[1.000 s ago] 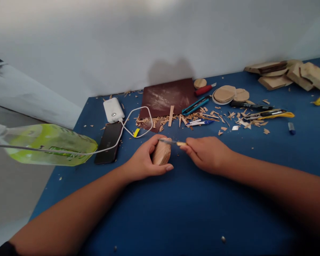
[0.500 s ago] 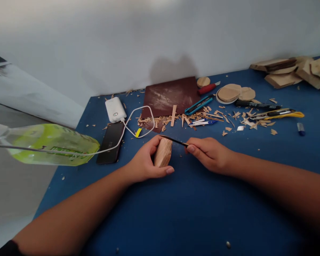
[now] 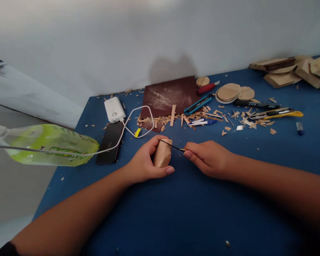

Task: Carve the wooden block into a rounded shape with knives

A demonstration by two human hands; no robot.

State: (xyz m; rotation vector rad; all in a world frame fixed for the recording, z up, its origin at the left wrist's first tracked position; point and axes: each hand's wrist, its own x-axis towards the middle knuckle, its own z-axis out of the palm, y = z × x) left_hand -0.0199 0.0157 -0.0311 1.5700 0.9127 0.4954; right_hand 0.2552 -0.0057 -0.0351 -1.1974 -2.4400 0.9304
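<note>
Between its thumb and fingers, my left hand (image 3: 145,160) grips a small wood block (image 3: 162,154) with faceted sides, tilted up over the table. My right hand (image 3: 206,158) is closed round the light-coloured handle of a slim, dark, file-like tool (image 3: 172,145). The tool's thin shaft lies across the upper part of the block, with its tip close to my left fingers. Most of the handle is hidden in my right fist, and whether the tool is a file or a blade is hard to make out.
Beyond my hands lie wood shavings (image 3: 162,122), brown sandpaper (image 3: 170,94), a blue cutter (image 3: 198,104), a red-handled knife (image 3: 208,87) and a yellow cutter (image 3: 280,113). Wood pieces (image 3: 282,78) are stacked far right. A bottle (image 3: 53,145), phone (image 3: 109,144) and cabled power bank (image 3: 114,109) stand left.
The tool has shifted slightly down over the block's upper face, and its angle has turned. My right hand has moved a little left and down; the left hand still grips the block.
</note>
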